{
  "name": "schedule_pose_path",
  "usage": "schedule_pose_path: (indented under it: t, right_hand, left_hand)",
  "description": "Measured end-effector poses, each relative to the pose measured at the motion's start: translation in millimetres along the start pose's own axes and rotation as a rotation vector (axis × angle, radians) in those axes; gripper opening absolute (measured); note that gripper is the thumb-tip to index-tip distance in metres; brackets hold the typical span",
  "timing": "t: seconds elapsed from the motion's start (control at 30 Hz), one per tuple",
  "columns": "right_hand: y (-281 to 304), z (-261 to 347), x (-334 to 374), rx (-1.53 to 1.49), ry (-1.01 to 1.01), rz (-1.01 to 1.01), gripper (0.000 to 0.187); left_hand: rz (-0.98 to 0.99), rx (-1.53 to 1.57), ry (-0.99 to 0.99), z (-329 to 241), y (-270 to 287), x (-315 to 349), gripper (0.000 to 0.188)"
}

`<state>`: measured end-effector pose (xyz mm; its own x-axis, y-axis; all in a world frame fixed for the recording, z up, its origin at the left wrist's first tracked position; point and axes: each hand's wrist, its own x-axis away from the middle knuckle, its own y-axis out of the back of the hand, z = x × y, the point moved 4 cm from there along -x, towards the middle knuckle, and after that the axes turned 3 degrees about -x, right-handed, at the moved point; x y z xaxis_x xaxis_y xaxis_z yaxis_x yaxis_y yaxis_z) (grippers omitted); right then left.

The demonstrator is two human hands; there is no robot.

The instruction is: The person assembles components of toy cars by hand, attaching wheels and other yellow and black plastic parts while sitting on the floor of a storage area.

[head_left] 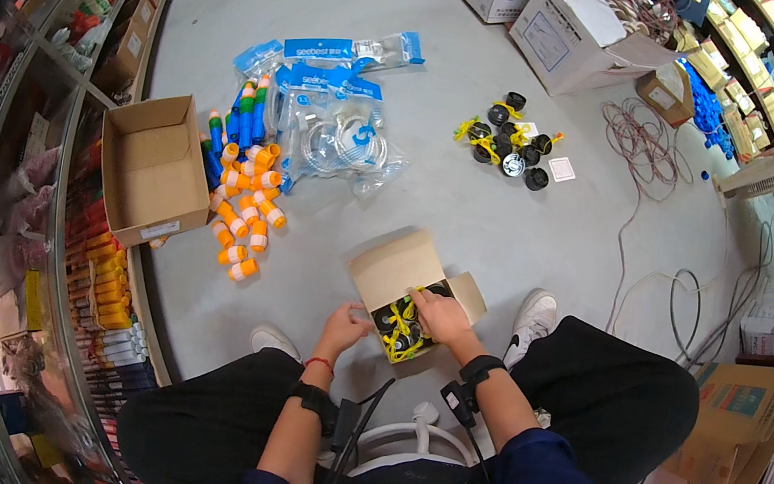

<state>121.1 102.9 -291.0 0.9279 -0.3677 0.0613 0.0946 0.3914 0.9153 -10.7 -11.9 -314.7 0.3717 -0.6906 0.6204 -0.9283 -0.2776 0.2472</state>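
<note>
Plainly nearer, the right hand (441, 318) lay over yellow-corded black pieces (405, 334) inside the cardboard box (393, 267), grip unclear, the left hand (346, 328), fingers loosely parted, just left.

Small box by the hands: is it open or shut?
Open. The small box has flaps spread out, and black pieces with yellow cords show inside, beside the right hand.

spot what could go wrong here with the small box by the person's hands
The tangled yellow cords in the small open tan cardboard box could snag on the right hand over them. The left hand is beside the box; firm contact isn't clear, so the box might shift. The loose orange-and-white plastic cylinders on the grey floor could roll if knocked.
</note>
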Motion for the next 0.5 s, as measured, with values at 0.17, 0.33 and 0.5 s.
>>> schedule_pose_path:
  t: [0.17,0.33,0.5]
  right_hand:
    - [-3,-13,21,0.022,-0.086,0.072,0.043]
    - [57,-4,34,0.172,-0.267,-0.484,0.037]
    - [41,-48,57,-0.523,-0.789,-0.536,0.026]
  left_hand:
    - [-0.17,-0.246,0.018,-7,-8,-4,0.045]
    - [-0.355,-0.382,0.041,-24,-11,1,0.048]
    - [-0.566,-0.528,0.064,-34,-22,5,0.049]
